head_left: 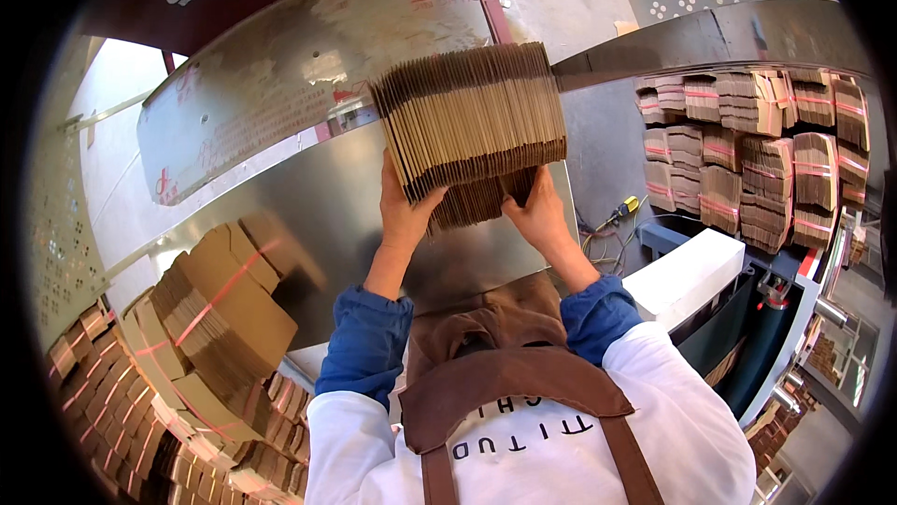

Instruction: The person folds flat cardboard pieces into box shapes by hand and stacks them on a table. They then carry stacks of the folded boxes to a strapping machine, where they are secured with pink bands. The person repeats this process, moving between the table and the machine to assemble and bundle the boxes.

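Observation:
A thick stack of folded brown cardboard blanks (476, 117) is held between my two hands above a shiny metal table. My left hand (405, 209) grips its left lower side, with the thumb on the front edge. On the right lower side, my right hand (542, 213) grips the stack, thumb near the bottom flaps. The blanks stand on edge, packed tightly side by side, and narrower flaps stick out below. Most of my fingers are hidden behind the cardboard.
The metal table (346, 187) lies under the stack, with a metal guard plate (280, 66) behind it. Strapped cardboard bundles (224, 309) stand at lower left; more bundles (766, 169) are piled at right. A white box (687, 271) sits near cables and a yellow-tipped connector (628, 207).

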{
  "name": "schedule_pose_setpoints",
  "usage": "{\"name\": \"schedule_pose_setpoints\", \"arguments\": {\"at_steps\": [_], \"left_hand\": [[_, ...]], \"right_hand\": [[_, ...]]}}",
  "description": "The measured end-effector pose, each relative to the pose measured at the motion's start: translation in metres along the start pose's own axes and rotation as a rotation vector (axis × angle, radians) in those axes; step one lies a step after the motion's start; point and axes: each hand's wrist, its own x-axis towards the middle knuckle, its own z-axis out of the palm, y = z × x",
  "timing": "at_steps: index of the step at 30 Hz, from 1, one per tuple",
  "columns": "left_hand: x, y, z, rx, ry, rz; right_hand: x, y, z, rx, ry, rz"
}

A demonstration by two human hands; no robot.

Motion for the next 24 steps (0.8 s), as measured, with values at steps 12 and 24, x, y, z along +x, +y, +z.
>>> {"name": "schedule_pose_setpoints", "arguments": {"at_steps": [12, 24], "left_hand": [[-0.009, -0.006, 0.009, 0.058, 0.084, 0.058], [0.07, 0.006, 0.017, -0.044, 0.112, 0.048]], "right_hand": [[0.007, 0.02, -0.002, -0.062, -0.075, 0.114], [0.092, 0.017, -0.008, -0.05, -0.071, -0.077]]}}
